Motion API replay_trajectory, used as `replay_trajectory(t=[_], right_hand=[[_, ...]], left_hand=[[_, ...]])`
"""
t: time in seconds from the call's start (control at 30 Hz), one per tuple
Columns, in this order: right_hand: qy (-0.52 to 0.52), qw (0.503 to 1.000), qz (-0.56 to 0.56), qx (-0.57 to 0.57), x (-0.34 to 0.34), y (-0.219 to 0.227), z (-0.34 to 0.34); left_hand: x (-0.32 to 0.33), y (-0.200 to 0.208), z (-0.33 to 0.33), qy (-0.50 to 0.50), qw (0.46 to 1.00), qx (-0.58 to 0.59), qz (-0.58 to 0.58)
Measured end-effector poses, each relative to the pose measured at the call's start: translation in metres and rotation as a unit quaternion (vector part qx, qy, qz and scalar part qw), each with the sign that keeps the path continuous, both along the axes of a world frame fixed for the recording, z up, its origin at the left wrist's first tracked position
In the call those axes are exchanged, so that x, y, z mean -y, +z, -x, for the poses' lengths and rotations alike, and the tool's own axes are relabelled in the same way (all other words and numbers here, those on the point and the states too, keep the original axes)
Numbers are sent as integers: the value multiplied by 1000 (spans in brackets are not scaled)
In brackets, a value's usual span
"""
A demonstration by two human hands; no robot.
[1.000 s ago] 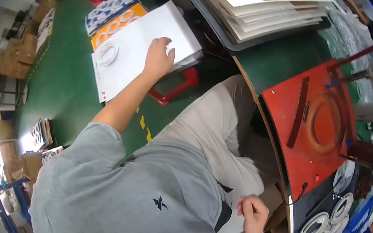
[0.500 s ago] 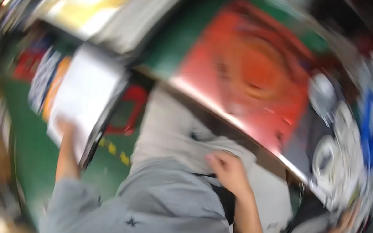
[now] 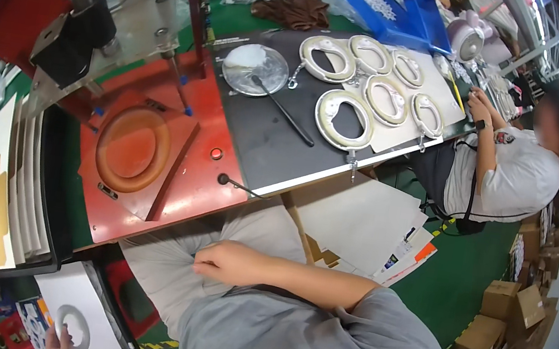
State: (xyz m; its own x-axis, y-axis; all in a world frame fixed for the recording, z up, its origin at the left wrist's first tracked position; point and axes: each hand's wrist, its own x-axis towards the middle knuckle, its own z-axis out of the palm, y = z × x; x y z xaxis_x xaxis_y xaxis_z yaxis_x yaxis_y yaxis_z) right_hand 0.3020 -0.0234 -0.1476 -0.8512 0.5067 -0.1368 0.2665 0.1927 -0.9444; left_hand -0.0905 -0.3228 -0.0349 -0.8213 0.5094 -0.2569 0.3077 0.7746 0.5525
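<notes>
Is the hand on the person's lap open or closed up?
Closed: the right hand rests curled in a loose fist on the grey trousers.

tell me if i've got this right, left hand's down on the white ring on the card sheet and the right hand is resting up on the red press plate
Not quite. The left hand is at the white ring on the white card sheet, but the head view shows the right hand resting on the person's lap, below the edge of the red press plate, not on it.
</notes>
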Motion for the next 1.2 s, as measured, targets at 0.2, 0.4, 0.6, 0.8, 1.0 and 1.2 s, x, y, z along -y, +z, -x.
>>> replay_trajectory(t=[0.2, 0.4, 0.6, 0.8, 1.0, 1.2], right_hand=[[10, 996, -56, -70, 12, 4, 21], [12, 992, -83, -95, 28, 9, 16], [-36, 997, -54, -35, 30, 9, -12], [-35, 997, -61, -35, 29, 21, -8], [49, 997, -38, -50, 31, 24, 21], [51, 998, -21, -15, 28, 45, 19]], left_hand=[[-97, 49, -44, -312, 922, -12, -230], [-244, 40, -154, -407, 801, -192, -395], [-310, 2, -176, -474, 770, -260, -339], [-316, 3, -170, -472, 779, -207, -357], [-311, -10, -158, -461, 776, -186, -389], [-261, 59, -113, -378, 749, -319, -441]])
